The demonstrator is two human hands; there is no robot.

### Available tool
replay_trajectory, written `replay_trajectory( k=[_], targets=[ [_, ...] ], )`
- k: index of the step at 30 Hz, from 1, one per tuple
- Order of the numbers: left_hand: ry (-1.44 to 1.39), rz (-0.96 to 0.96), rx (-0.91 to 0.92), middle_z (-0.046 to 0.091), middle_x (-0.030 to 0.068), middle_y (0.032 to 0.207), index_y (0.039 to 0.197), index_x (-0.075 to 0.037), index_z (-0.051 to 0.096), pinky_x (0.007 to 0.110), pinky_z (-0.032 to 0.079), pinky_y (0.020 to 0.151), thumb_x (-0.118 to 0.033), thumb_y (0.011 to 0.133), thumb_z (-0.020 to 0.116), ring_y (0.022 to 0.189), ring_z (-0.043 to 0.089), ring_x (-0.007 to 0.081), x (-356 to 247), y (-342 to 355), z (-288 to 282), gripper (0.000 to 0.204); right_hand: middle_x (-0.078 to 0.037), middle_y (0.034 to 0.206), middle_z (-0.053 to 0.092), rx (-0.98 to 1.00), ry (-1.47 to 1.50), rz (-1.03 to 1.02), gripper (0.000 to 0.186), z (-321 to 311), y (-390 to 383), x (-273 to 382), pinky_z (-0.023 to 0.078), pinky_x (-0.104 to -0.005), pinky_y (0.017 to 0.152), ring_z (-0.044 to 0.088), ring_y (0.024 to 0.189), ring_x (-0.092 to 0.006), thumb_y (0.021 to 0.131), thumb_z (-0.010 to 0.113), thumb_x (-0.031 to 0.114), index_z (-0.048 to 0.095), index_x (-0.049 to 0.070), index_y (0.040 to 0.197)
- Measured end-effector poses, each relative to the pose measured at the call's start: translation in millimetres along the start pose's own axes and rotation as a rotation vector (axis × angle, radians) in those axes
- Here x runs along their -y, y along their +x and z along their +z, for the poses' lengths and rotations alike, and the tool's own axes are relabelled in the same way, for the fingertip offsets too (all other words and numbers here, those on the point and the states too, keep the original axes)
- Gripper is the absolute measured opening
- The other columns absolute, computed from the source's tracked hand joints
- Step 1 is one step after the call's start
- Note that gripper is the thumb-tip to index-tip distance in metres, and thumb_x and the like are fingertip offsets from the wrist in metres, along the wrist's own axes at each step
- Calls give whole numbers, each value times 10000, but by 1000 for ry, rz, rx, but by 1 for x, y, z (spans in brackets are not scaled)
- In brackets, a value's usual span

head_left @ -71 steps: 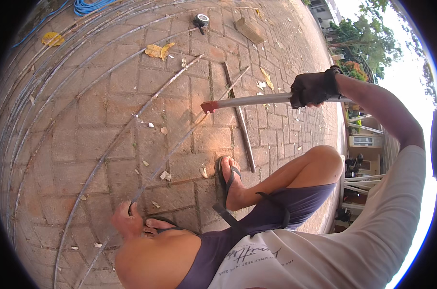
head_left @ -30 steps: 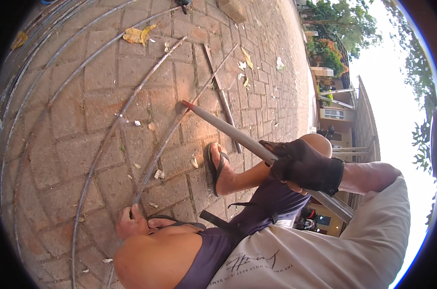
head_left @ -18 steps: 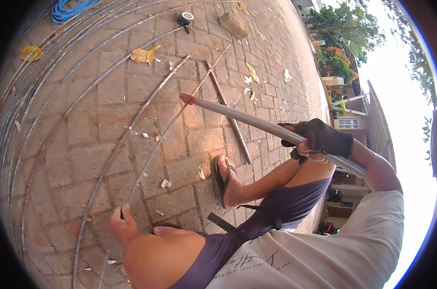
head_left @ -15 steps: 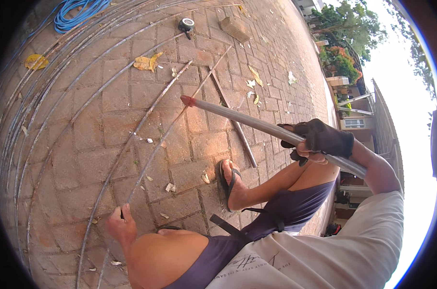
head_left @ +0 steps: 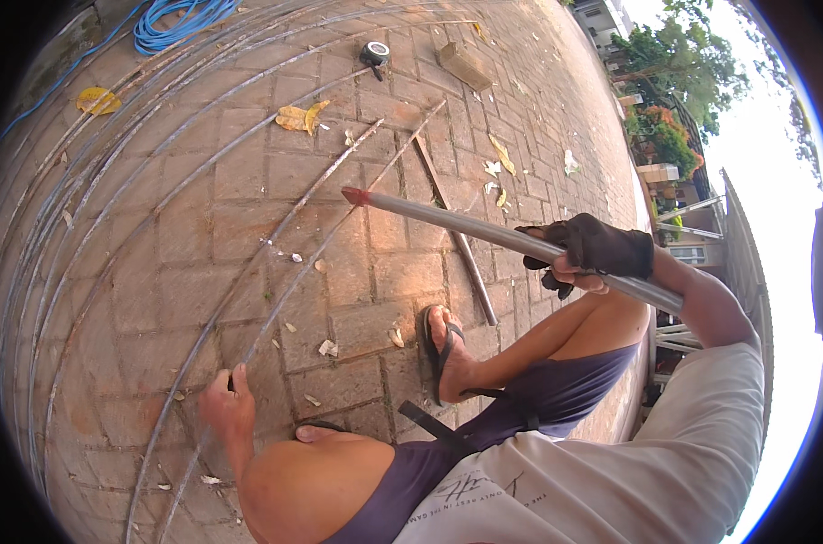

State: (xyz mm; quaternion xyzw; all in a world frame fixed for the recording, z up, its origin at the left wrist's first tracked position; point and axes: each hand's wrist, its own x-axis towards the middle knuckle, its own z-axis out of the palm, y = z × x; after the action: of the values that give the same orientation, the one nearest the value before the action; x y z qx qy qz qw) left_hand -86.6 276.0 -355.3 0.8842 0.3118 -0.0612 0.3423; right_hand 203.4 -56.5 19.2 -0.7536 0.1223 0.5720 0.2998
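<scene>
My bare left hand (head_left: 227,400) is closed around a long thin metal rod (head_left: 295,283), low over the paving beside my left knee. In a fingerless black glove, my right hand (head_left: 593,252) grips a grey metal pipe (head_left: 470,224) near its rear end, with the fingers wrapped round it. The pipe slants down to the left, and its red-painted tip (head_left: 356,196) meets the rod in the middle of the view. Whether the rod passes through the tip or only lies against it, I cannot tell. Another rod (head_left: 325,181) lies alongside on the left.
Several long rods (head_left: 112,181) curve across the brick paving at left. A blue coil of cord (head_left: 180,27), a tape measure (head_left: 374,54) and a brick (head_left: 464,65) lie at the far side. A loose metal bar (head_left: 457,231) rests near my sandalled foot (head_left: 452,354).
The view has shifted slightly, so the ground appears a little further right. The pipe and my right hand have moved slightly left over the paving. Both hands keep their holds.
</scene>
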Motion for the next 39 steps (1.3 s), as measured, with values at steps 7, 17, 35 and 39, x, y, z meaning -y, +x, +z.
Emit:
replay_trajectory(
  k=[7,17,35,39],
  targets=[
    [95,85,-17,625,226,695,763,-36,660,547,425,606,-374,950,666,680,604,461,9,6,7,386,18,630,480,-30,-160,-23,564,-6,-6,-11,432,-233,509,481,469,-46,923,621,99,475,-61,1444],
    [-142,22,-116,587,214,618,692,-11,645,486,415,548,-320,845,801,572,561,430,0,-4,4,378,28,633,455,-74,-27,-259,501,2,-13,-45,326,-217,390,469,458,-34,969,610,128,487,-61,1417],
    [72,82,-71,574,216,633,692,-38,627,490,407,538,-394,923,717,570,536,435,5,-4,6,433,-12,689,513,-6,15,-219,451,3,-22,-69,391,-214,376,510,451,-49,1019,590,111,483,-85,1412],
    [-1,49,-58,565,219,627,683,-25,604,496,400,538,-394,937,698,568,529,437,4,-2,4,457,-16,687,514,4,81,-222,530,4,-26,-72,402,-208,378,522,457,-48,1022,599,126,433,-61,1488]
  ],
)
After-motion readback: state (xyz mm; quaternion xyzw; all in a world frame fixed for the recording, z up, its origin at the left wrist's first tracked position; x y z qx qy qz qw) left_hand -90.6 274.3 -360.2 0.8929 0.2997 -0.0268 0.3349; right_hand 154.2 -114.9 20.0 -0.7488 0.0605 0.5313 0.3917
